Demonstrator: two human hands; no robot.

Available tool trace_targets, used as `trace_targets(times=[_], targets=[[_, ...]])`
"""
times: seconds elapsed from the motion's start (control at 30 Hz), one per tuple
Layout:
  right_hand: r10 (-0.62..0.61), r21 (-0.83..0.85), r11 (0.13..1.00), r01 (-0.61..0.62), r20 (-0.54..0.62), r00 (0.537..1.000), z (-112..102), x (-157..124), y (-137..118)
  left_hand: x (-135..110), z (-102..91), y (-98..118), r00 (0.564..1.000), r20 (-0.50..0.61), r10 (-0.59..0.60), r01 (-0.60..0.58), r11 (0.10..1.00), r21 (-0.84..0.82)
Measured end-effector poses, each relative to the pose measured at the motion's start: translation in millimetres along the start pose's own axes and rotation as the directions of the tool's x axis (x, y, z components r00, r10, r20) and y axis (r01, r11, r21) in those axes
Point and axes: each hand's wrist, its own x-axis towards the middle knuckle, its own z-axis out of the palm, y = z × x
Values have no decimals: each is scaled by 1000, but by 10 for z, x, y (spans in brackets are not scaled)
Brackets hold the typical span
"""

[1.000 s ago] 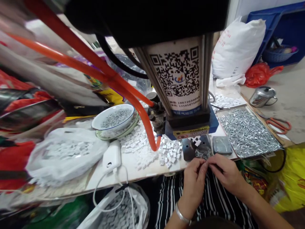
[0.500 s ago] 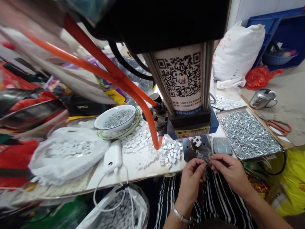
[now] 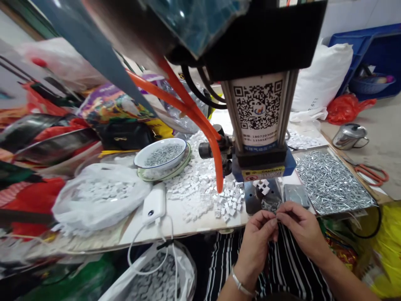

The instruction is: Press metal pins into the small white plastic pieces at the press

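Just in front of the press base, my left hand (image 3: 259, 234) and my right hand (image 3: 299, 225) meet at their fingertips. Both are closed in a pinch, and whatever lies between the fingers is too small or hidden to make out. Right behind them on the dark metal base plate (image 3: 252, 197) lies a small heap of metal pins (image 3: 270, 205). Some white plastic pieces (image 3: 262, 186) sit under the pneumatic press (image 3: 259, 117). Loose white plastic pieces (image 3: 230, 204) are spread on the table left of the base. A grey block (image 3: 295, 195) stands behind my right hand.
On the right is a tray of metal pins (image 3: 336, 184), with orange-handled scissors (image 3: 372, 173) and a metal mug (image 3: 349, 136) beyond. Leftward are an enamel bowl (image 3: 161, 154), a white power bank (image 3: 155, 202) and a plastic bag of white pieces (image 3: 103, 198). Orange hoses (image 3: 200, 119) run to the press.
The view has shifted, so the press and table appear a little further right. My hands stay together before the press, fingertips now closer to each other.
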Motion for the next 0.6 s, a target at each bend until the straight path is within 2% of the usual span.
trace_targets(times=[0.23,0.43,0.6], targets=[[-187,-104,976,191,49,981,12,-43,57,-39,-77,-12,1000,14,-12,13,998,-56],[-269,-165,944,286,114,956,58,-72,118,-119,-172,14,999,-21,39,-37,997,65],[-346,-177,914,365,128,929,64,-82,67,-148,-222,76,997,83,9,-22,988,151]])
